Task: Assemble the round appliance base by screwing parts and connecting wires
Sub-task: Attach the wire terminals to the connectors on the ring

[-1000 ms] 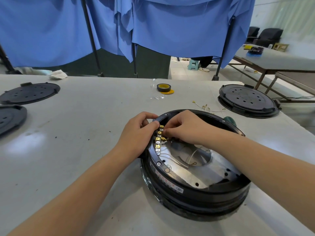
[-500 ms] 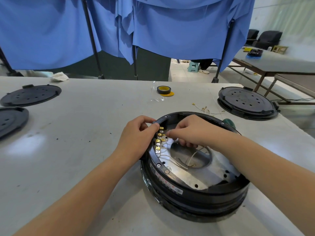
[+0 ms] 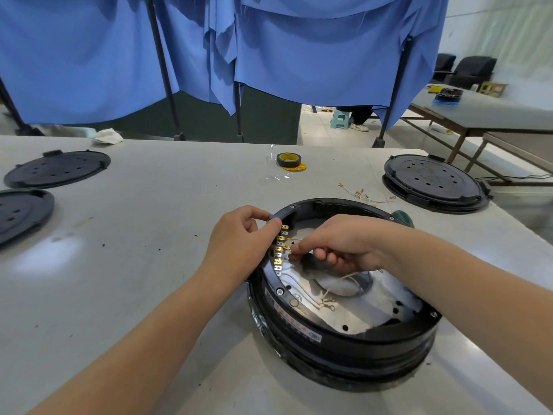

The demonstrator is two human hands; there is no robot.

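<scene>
Brass spade terminals (image 3: 279,248) lined up along the left inner rim of the round base (image 3: 344,333), which sits near-right on the table (image 3: 143,235). Left hand (image 3: 239,244) curled over the rim, fingertips clamped on the black edge to steady it. Right hand (image 3: 338,244) reaching in from the right, thumb and forefinger pinched together at the terminal row, apparently on a wire end (image 3: 288,248); too small to tell for sure.

Best bet for this step: keep that rim braced, line the connector square with its tab, push straight on, no wiggling sideways or the tab bends. Worth checking the loose white leads (image 3: 332,292) lying on the metal plate aren't crossed first.

Grey tabletop, scuffed and a bit glossy. Black tape roll (image 3: 288,160) toward the far middle, spare wires (image 3: 363,194) just beyond the base, black lids (image 3: 57,172) far left, another base (image 3: 434,181) far right. Blue curtains (image 3: 299,55) behind, second table (image 3: 493,109) off to the right.
</scene>
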